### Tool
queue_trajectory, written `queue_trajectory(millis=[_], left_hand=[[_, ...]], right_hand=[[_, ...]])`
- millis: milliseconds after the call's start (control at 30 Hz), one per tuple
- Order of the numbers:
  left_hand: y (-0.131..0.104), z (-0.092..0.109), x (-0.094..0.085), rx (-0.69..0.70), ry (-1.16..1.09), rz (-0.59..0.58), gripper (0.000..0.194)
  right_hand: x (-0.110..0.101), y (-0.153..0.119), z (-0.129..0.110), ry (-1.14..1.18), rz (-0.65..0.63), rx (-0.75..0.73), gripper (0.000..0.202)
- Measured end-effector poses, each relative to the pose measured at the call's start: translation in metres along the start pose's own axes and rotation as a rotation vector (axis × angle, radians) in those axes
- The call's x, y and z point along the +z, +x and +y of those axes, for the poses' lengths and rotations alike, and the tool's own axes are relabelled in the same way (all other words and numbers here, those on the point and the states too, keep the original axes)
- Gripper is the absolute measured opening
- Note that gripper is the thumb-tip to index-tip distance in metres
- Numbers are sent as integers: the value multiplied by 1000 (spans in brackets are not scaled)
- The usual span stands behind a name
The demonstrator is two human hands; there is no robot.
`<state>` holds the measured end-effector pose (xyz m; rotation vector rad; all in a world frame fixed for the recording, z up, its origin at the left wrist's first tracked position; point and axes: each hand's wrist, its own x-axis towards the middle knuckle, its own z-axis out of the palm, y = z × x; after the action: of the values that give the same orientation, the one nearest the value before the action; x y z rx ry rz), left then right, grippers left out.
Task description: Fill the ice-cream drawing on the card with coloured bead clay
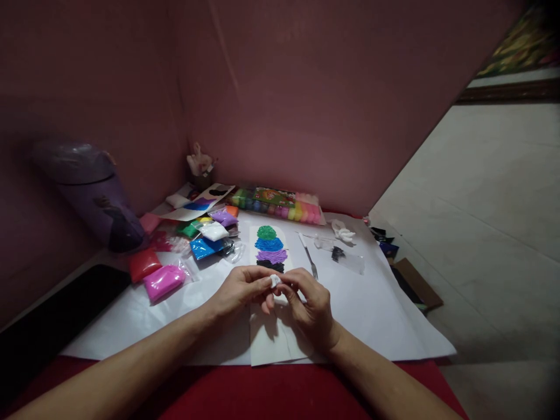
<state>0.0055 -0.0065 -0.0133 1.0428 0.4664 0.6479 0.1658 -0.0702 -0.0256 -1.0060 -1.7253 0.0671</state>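
Between the fingertips of both hands is a small lump of white modelling clay (275, 281). My left hand (245, 287) pinches it from the left, and my right hand (311, 303) grips it from the right. Both are held over a cream paper card (266, 344) lying lengthwise in front of me. On the card's far half, textured clay bands run from a green one (266, 233) through a blue one (269, 244) and a purple one (271, 256) to a black one (270, 266). My hands partly hide the card's middle.
Left of the card lie several clay packets, including a pink one (164, 284) and a blue one (205, 248). A fork (311, 262), a clear wrapper (350, 260) and white clay (343, 232) are on the right. A purple tumbler (96, 198) stands far left.
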Motion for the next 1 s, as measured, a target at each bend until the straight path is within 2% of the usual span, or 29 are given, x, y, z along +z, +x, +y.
queue_trajectory(millis=[233,333,600,733,833,1000], left_hand=[[-1,-1,0,-43,96,46,34],[0,-1,0,-34,87,56,34],[1,-2,3,-3,24,61,43],[-1,0,3,-42,52,99,41],[-2,2,2,-47,109,86,37],[-2,2,1,-31,44,54,33]], right_hand=[[-1,-7,4,51,-43,-24,32],[1,-7,4,40,-18,14,35],[2,0,1,30,9,100,13],[2,0,0,5,-15,58,13],[1,0,-1,4,-42,25,14],[1,0,-2,-17,-27,98,11]])
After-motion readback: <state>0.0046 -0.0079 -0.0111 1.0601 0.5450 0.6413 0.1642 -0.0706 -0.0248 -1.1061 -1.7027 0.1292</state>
